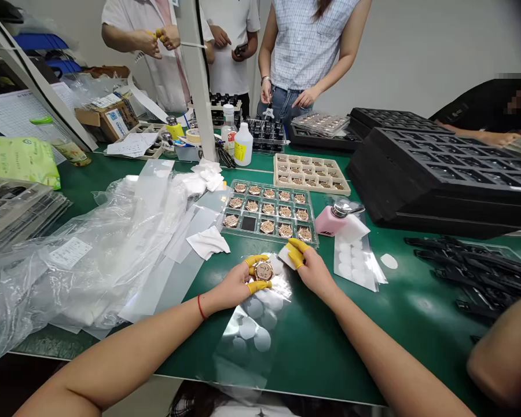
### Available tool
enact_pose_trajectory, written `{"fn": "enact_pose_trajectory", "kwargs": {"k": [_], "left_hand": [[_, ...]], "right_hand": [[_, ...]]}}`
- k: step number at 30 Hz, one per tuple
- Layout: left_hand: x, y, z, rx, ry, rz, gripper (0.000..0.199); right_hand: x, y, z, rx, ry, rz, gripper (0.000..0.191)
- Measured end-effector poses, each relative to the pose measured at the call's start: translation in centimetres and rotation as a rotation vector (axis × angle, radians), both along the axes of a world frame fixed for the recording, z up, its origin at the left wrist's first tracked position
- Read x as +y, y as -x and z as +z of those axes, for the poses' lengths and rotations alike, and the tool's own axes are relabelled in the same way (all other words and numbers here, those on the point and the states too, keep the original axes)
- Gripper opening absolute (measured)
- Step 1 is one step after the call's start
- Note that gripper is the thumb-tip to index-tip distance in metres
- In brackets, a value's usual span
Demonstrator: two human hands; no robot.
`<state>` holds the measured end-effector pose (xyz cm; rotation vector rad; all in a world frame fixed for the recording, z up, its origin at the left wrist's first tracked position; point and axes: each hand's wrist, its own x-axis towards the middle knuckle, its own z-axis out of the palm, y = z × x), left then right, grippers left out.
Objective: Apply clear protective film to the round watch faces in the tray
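Note:
My left hand point(238, 281), in yellow finger cots, is closed around a round rose-gold watch case point(263, 270); its back with printed marks faces up. To its right my right hand point(310, 266), also with yellow finger cots, pinches a folded white wipe point(290, 255). Beneath both hands lies a clear plastic sheet point(230, 365) with round white film discs point(261, 339). Just beyond stands a clear tray point(271, 234) with rows of similar watch cases; one front-row pocket shows only its dark bottom.
A pink pump bottle point(329, 223) stands right of the tray, with a beige tray point(311, 186) behind. Black foam trays point(399, 185) are stacked at right, near black straps point(455, 272). Plastic bags point(108, 255) cover the left. Several people stand across the bench; another sits at right.

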<state>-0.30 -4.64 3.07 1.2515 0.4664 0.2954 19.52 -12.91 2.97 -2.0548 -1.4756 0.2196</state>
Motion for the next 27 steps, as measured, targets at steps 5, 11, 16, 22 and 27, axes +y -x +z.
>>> {"fn": "enact_pose_trajectory", "kwargs": {"k": [5,11,16,22,27], "left_hand": [[0.0,-0.1,0.5,-0.103,0.059,0.046,0.068],[0.6,0.5,1.3,0.006,0.101,0.126,0.085],[0.7,0.9,2.0,0.096,0.064,0.07,0.071],[0.6,0.9,1.1,0.074,0.034,0.039,0.061],[0.7,0.8,1.5,0.076,0.033,0.096,0.053]], "right_hand": [[0.8,2.2,0.3,0.016,-0.022,0.138,0.032],[7.8,4.6,1.4,0.155,-0.026,0.09,0.031],[13.4,3.2,1.8,-0.021,0.004,0.073,0.022],[12.7,0.7,2.8,-0.214,0.149,0.158,0.008],[12.1,-0.6,4.1,-0.247,0.214,0.203,0.016]]}}
